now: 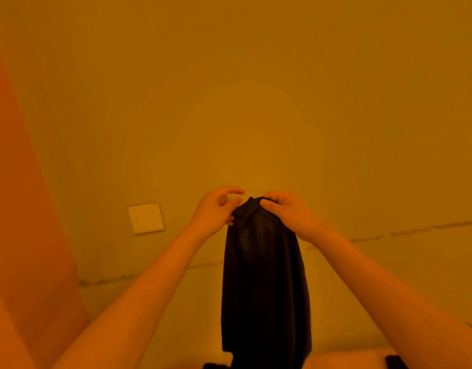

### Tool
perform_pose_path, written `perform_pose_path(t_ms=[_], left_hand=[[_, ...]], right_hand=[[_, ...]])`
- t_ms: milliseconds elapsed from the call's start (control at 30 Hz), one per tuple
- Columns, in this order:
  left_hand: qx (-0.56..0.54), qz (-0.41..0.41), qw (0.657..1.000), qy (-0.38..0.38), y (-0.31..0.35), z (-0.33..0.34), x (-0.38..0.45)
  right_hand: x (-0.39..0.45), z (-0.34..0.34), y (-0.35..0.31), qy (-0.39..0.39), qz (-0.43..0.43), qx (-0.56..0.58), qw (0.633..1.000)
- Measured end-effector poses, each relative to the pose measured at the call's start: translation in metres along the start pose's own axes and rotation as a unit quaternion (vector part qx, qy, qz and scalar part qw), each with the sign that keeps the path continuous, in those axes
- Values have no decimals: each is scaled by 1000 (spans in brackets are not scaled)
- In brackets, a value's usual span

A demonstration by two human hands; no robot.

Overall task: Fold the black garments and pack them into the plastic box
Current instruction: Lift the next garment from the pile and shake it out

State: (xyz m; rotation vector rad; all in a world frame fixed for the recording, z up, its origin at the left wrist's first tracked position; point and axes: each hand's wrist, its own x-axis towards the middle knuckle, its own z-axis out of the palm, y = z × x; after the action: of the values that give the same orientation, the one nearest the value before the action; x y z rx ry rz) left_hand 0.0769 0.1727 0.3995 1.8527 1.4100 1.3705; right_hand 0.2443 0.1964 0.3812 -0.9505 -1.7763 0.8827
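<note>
Against wall (256,89), both hands pinch black garment (264,275) top, hanging lengthwise downward.

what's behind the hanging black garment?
Behind the black garment, held up by the left hand and right hand: wall. The wall strip directly behind it is covered.

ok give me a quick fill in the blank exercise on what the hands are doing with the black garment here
1. The right hand pinches the top edge of the ____ garment.
2. The garment hangs ____ from the hands.
3. The left hand is at the garment's upper ____ edge.
4. The wall switch is on the ____ side of the garment.

Missing words: black; down; left; left
</note>
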Motion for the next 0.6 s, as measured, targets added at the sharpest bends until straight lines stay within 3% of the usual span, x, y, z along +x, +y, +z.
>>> perform_pose_path(t_ms=[100,167,233,400,600], left_hand=[[74,66,993,-58,-2,0,-6],[137,98,985,-24,-11,2,-3],[127,127,984,16,-16,1,1],[-106,51,992,40,-10,-6,6],[-387,-36,919,58,0,-19,13]], right_hand=[[5,0,-10,-23,-11,12,1000],[7,0,-14,-47,-16,-6,999],[8,1,-17,-66,-22,-35,997],[11,-11,-15,-66,-23,-59,996],[7,-44,7,-137,34,88,986]])
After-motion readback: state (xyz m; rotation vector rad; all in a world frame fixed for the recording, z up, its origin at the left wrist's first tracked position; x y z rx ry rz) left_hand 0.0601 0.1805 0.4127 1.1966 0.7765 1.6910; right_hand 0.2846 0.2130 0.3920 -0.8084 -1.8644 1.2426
